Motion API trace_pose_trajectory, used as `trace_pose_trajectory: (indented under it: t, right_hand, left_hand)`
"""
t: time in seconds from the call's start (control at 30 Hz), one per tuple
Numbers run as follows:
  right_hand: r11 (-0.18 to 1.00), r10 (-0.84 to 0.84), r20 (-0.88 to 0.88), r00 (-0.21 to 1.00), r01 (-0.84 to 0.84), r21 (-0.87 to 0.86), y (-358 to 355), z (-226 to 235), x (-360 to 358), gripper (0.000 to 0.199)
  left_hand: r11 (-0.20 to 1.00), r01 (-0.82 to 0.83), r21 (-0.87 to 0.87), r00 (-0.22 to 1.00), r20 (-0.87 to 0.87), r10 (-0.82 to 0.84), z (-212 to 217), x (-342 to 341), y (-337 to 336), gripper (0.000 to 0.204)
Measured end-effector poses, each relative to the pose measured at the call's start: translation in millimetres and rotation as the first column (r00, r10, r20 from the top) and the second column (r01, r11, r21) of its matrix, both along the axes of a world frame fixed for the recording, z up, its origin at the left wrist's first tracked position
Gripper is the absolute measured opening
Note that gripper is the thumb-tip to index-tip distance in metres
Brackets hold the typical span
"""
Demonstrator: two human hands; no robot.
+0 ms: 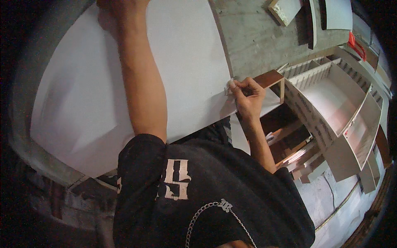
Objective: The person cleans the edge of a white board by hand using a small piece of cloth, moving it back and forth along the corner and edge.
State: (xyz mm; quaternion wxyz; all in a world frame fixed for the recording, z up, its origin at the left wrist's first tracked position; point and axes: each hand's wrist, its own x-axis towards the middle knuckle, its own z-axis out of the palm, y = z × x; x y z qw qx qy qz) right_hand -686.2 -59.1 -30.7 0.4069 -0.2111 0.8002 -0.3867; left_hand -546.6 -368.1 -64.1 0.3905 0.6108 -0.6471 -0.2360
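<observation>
Tabletop (256, 37), perhaps plywood, under smooth panel (186, 74)

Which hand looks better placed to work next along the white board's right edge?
Probably the right hand: it is curled at that edge of the white board, while the left hand reaches across, mostly out of view.

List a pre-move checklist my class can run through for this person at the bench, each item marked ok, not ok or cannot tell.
1. Right hand at the right edge of the large flat white panel: ok.
2. What its thumb and fingers pinch: cannot tell; too small.
3. Left hand fully in view: not ok; the upper picture edge cuts it off.
4. Panel apart from the pale, box-like open frame with printed sides: ok; the frame is off to its right.
5. Silver chain necklace tucked away: not ok; it hangs over the black shirt.
</observation>
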Motion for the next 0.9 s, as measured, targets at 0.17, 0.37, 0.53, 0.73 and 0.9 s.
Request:
trace_pose_trajectory:
  t: [0.17,0.37,0.53,0.73,0.9]
  right_hand:
    - [0.981,0.166,-0.144,0.976,-0.148,0.13,-29,2,-7,0.02]
    - [0.988,0.076,0.004,0.997,-0.076,0.135,-9,8,-7,0.019]
    - [0.969,0.162,-0.115,0.98,-0.136,0.205,9,16,-6,0.018]
    - [0.998,0.062,-0.099,0.993,-0.059,0.039,50,10,5,0.015]
    - [0.996,0.039,-0.086,0.996,-0.032,0.079,7,14,5,0.018]
  left_hand:
    - [0.999,0.024,-0.025,0.998,0.057,-0.023,0,-1,1,0.036]
    - [0.999,0.007,0.05,0.999,-0.05,-0.004,2,0,1,0.037]
    - [1.0,0.015,0.015,1.0,0.013,-0.015,1,2,-1,0.037]
    - [1.0,0.0,-0.01,0.997,0.08,0.001,3,2,4,0.04]
    - [0.999,0.042,-0.009,0.99,0.136,-0.04,6,7,-2,0.043]
